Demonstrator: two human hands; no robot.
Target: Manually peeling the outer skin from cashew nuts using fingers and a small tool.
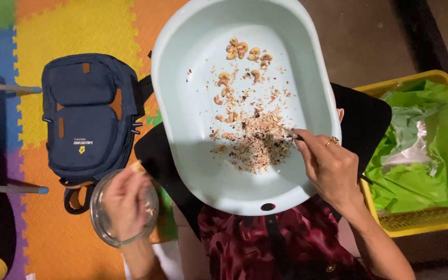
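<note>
dark red patterned clothing [265,243] is seen between both hands. a cashew piece is pinched by the left hand [125,199] above a glass bowl [102,220]. a thin dark tool [301,138] is gripped by the right hand [330,168], its tip in husk debris [257,142] inside the pale tub [182,103].

– Where can my hands pass in the basin [193,103]?

– The left half, toward nine o'clock, is bare, and so is the near end at six o'clock. The nuts [239,49] block twelve o'clock, and the heap of husks [257,142] fills the middle, right beside my right hand [330,168].

– And outside the rim?

– At nine o'clock the backpack [89,119] lies near the basin. My left hand [125,202] sits over the glass bowl [102,225] at seven o'clock. At three o'clock the yellow basket [416,225] with green bags [436,171] stands in the way; brown floor [364,36] lies open at one o'clock.
</note>
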